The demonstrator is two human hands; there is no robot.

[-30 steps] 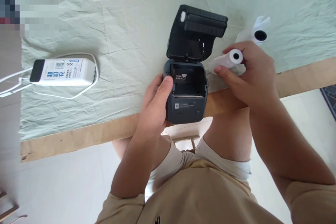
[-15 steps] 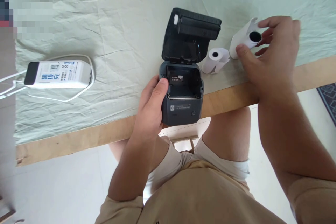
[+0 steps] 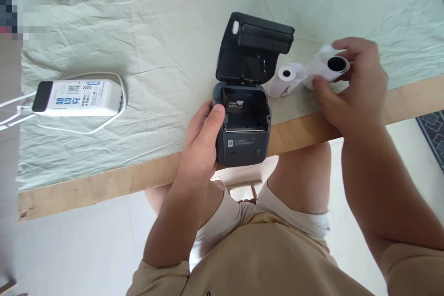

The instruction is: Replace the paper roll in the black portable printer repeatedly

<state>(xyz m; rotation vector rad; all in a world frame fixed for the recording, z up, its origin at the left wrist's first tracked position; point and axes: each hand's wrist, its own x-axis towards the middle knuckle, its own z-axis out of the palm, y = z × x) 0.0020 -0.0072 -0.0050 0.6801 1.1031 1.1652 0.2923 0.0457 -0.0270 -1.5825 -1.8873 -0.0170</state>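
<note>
My left hand (image 3: pixel 203 141) grips a dark portable label printer (image 3: pixel 243 148) by its left side, thumb on the rim. The printer's lid (image 3: pixel 244 51) stands raised and its paper bay (image 3: pixel 244 106) holds no roll. To the right, my right hand (image 3: pixel 359 81) has thumb and fingers around a larger white paper roll (image 3: pixel 321 67) with a wide dark core; some fingers are hidden behind it. Between this roll and the printer stands a smaller white paper roll (image 3: pixel 280 85) with a narrow core, its loose end curling to the right.
At the left, a white power strip (image 3: pixel 79 97) lies with its white cable (image 3: pixel 104 125) looped round it. A wrinkled pale green cloth (image 3: pixel 156 55) covers the table, whose bare wooden edge (image 3: pixel 104 180) runs along the front. My legs are below that edge.
My right hand and the larger roll have shifted slightly toward me and the smaller roll. The printer, held in my left hand, has barely moved to the right.
</note>
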